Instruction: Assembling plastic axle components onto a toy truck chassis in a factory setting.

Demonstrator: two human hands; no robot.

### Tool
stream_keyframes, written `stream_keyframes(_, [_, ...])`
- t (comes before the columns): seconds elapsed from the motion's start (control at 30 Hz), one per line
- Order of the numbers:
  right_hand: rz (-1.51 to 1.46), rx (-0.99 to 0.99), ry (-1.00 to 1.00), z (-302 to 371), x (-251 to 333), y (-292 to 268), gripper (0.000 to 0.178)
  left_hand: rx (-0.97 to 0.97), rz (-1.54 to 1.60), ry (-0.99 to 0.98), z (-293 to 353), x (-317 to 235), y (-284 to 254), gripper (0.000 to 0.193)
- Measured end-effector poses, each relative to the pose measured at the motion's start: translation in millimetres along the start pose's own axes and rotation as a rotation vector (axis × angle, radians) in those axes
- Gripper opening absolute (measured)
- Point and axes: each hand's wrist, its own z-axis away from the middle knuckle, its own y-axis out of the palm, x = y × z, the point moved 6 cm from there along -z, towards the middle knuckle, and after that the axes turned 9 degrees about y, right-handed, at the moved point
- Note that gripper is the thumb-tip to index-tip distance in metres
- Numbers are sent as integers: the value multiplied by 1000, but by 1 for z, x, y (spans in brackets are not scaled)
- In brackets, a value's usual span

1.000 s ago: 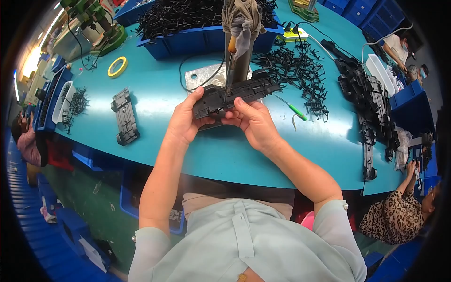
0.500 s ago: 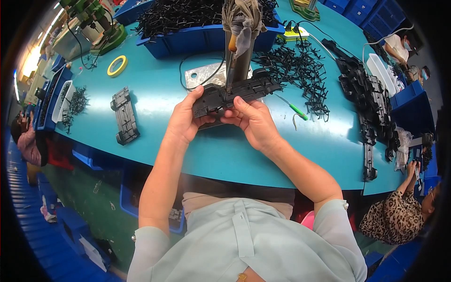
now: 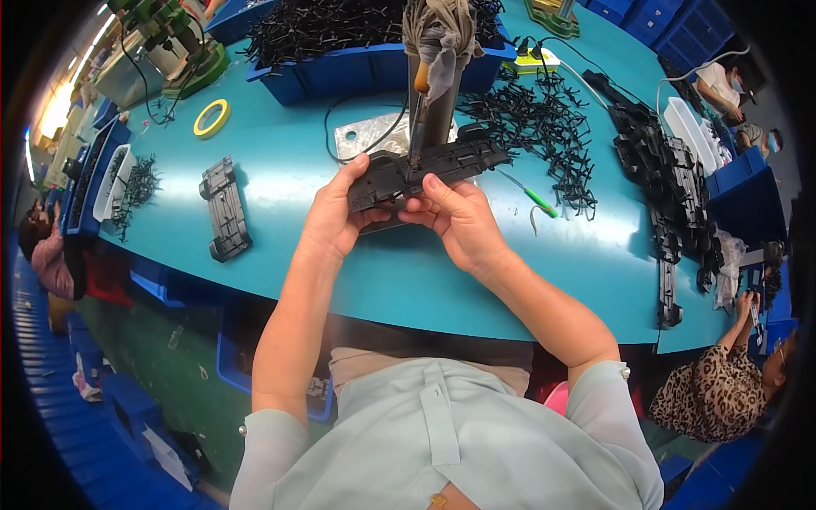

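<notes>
Both hands clasp a long black plastic part (image 3: 425,170) above the teal counter (image 3: 408,272): left hand (image 3: 336,217) at its left end, right hand (image 3: 459,221) mid-length.

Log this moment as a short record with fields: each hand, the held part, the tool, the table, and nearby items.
left hand: grips the left end of the black plastic part
right hand: grips the part from below, near its middle
black plastic part: long, held level under the upright tool
upright tool: cloth-wrapped at the top, tip at the part
table: teal
nearby: similar black part lying at left; yellow tape roll; blue bin of black pieces; loose black clips at right
</notes>
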Motion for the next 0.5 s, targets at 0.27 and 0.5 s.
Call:
stream_keyframes(0.27, [-6, 3, 4, 0, -1, 1, 25, 5, -4, -5, 0, 0, 0, 38])
stream_keyframes(0.5, [-8, -2, -5, 0, -1, 0, 25, 4, -9, -10, 0, 0, 0, 38])
